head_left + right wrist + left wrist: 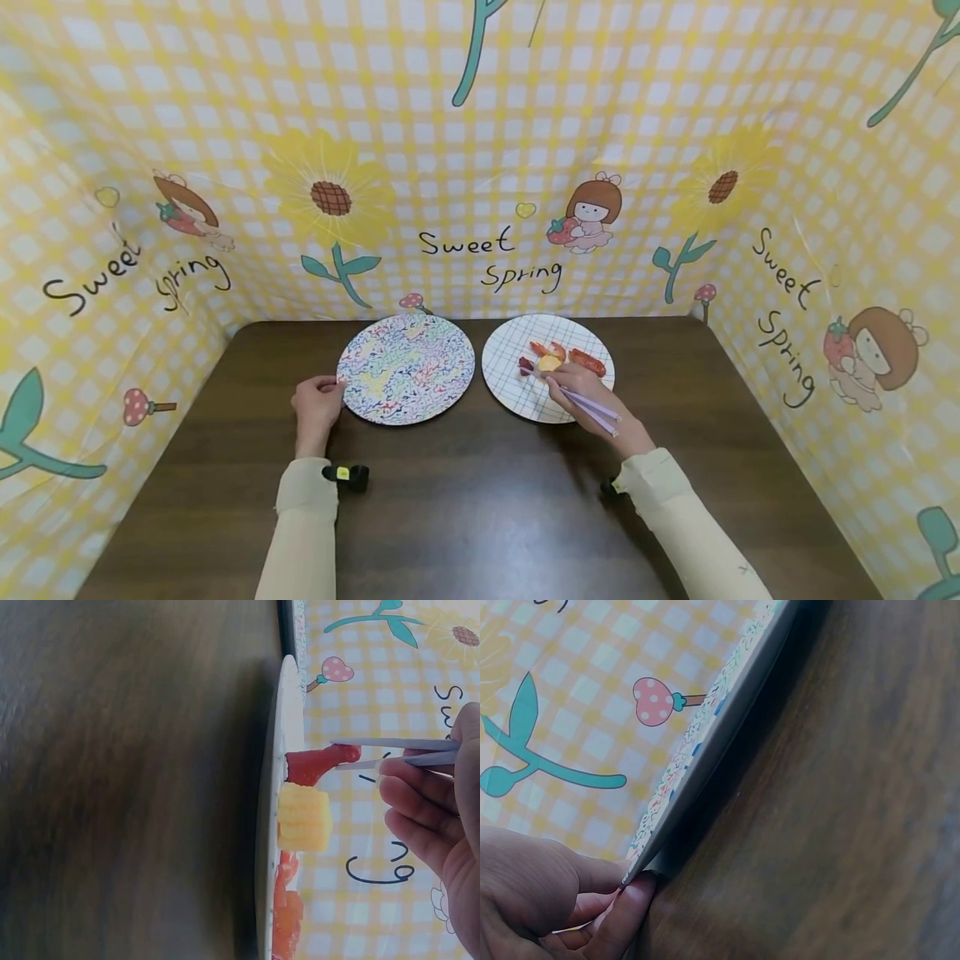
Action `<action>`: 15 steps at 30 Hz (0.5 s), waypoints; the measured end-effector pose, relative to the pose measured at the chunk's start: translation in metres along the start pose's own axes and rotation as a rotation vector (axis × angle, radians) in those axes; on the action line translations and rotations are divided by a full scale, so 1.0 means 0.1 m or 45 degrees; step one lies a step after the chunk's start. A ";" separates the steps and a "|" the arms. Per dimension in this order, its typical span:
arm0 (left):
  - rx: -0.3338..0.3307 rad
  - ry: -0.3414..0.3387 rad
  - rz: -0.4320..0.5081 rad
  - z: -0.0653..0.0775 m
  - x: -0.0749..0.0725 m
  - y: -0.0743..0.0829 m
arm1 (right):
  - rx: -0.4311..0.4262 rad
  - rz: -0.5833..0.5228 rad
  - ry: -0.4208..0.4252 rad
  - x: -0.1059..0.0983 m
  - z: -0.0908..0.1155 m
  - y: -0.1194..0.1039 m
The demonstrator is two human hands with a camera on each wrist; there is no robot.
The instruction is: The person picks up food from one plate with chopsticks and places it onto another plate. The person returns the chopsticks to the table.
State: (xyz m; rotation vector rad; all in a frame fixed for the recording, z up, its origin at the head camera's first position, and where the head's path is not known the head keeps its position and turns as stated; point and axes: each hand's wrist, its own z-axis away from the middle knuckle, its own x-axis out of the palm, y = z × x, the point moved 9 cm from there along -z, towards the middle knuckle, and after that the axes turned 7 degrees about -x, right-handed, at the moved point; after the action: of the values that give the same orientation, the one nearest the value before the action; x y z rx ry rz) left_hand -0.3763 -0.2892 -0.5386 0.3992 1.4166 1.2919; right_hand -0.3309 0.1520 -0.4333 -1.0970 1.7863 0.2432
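My left hand (pixel 317 408) pinches the left rim of a round plate (pixel 405 367) with a multicoloured squiggle pattern; the left wrist view shows thumb and fingers on either side of its edge. In my right hand (pixel 592 406) is a pair of pale lavender chopsticks (pixel 397 742). Their tips lie either side of the narrow end of a red, drumstick-shaped food piece (pixel 311 766). That piece stands on a white grid-patterned plate (pixel 517 400), beside a yellow chunk of corn (pixel 304 817). Orange-red shrimp-like pieces (pixel 550 350) and a scored sausage (pixel 587 362) share this plate.
Both plates stand side by side near the back of a dark wooden table (pixel 450 517). A yellow checked cloth (pixel 465 167) with flowers and printed words hangs behind the table and along both sides.
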 end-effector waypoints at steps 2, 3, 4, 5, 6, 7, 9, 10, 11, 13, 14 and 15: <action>0.001 0.003 0.003 0.00 0.00 -0.01 | 0.006 -0.006 0.005 0.01 -0.01 0.00; 0.007 0.006 0.005 0.00 0.00 -0.01 | 0.004 -0.006 0.011 0.02 -0.01 0.00; 0.014 0.009 0.005 0.00 0.00 -0.01 | -0.004 -0.006 0.018 0.02 -0.02 -0.01; 0.020 0.013 0.004 0.00 0.00 -0.01 | -0.018 0.010 0.018 0.03 -0.02 -0.02; 0.028 0.017 0.002 0.00 0.00 -0.01 | -0.030 0.023 0.021 0.03 -0.02 -0.03; 0.038 0.024 -0.001 0.00 -0.01 -0.01 | -0.041 0.040 0.019 0.04 -0.01 -0.03; 0.059 0.039 -0.009 0.01 -0.01 -0.01 | -0.054 0.062 0.003 0.07 -0.01 -0.03; 0.067 0.048 -0.015 0.01 -0.02 -0.01 | -0.056 0.066 -0.002 0.08 0.00 -0.02; 0.073 0.054 -0.017 0.01 -0.02 -0.01 | -0.052 0.053 -0.003 0.09 0.00 0.00; 0.085 0.063 -0.020 0.02 -0.03 0.00 | -0.053 0.008 0.007 0.13 -0.01 0.06; 0.088 0.065 -0.019 0.02 -0.04 0.00 | -0.072 0.000 0.011 0.13 -0.04 0.05; 0.089 0.065 -0.021 0.02 -0.04 0.00 | -0.084 -0.007 0.012 0.13 -0.07 0.05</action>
State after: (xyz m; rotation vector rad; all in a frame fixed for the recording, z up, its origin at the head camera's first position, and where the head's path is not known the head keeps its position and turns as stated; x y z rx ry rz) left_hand -0.3735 -0.2914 -0.5359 0.4029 1.5085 1.2495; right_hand -0.3405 0.1428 -0.4421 -1.1506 1.7945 0.2959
